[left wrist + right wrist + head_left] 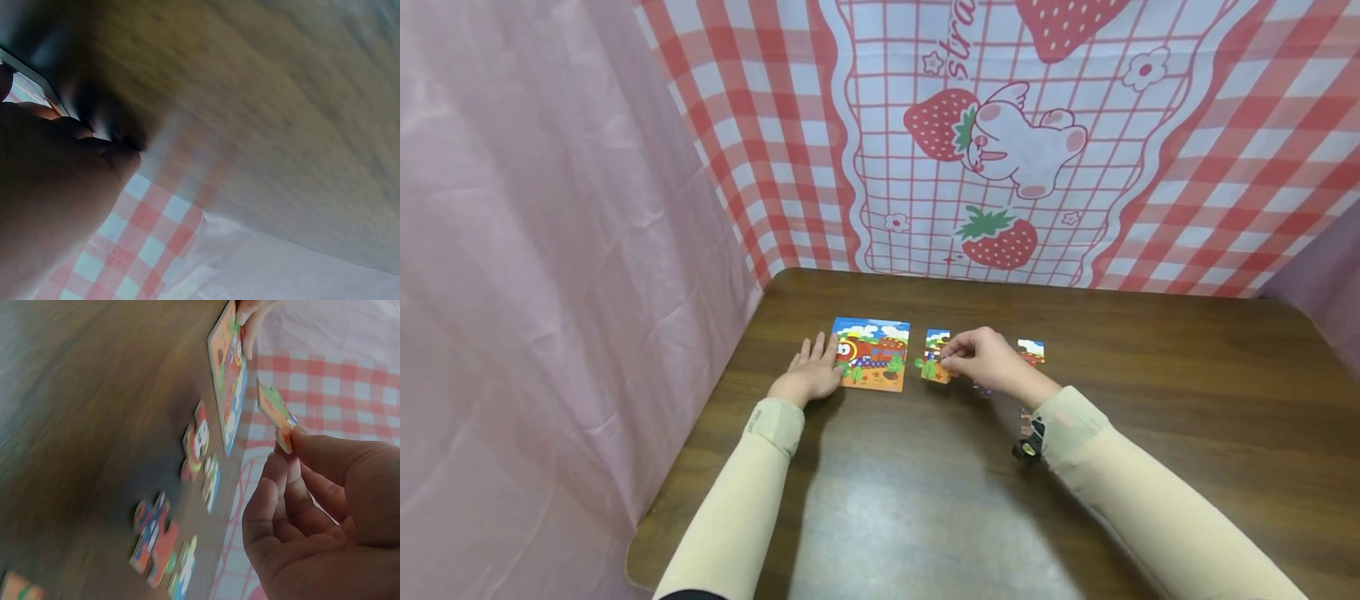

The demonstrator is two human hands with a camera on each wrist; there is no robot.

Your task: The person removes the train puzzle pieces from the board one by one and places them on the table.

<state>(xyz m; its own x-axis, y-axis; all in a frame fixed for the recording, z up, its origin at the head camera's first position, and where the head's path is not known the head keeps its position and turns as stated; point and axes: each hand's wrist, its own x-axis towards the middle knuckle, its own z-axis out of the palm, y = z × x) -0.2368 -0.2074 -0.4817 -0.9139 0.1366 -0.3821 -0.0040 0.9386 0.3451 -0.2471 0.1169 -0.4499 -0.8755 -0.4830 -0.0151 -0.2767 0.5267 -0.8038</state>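
My right hand [985,360] pinches a jigsaw piece [273,409] with green and orange print between thumb and fingers, raised off the table in the right wrist view. Flat on the table, my left hand [810,371] has its fingers spread beside a square picture board [868,382], with the thumb side touching its left edge. The board shows a red cartoon train under a blue sky. Loose pieces lie below the right hand: a red one with a face [199,440], a blue-and-white one [211,482] and a red-and-blue one [161,544].
More jigsaw pieces rest to the right, including a sky piece [1031,345] and an orange-edged piece [1026,422], partly behind the right wrist's black camera [1028,446]. A checked strawberry cloth [805,167] hangs behind the brown table [1187,400]; a pink curtain [550,250] hangs at left.
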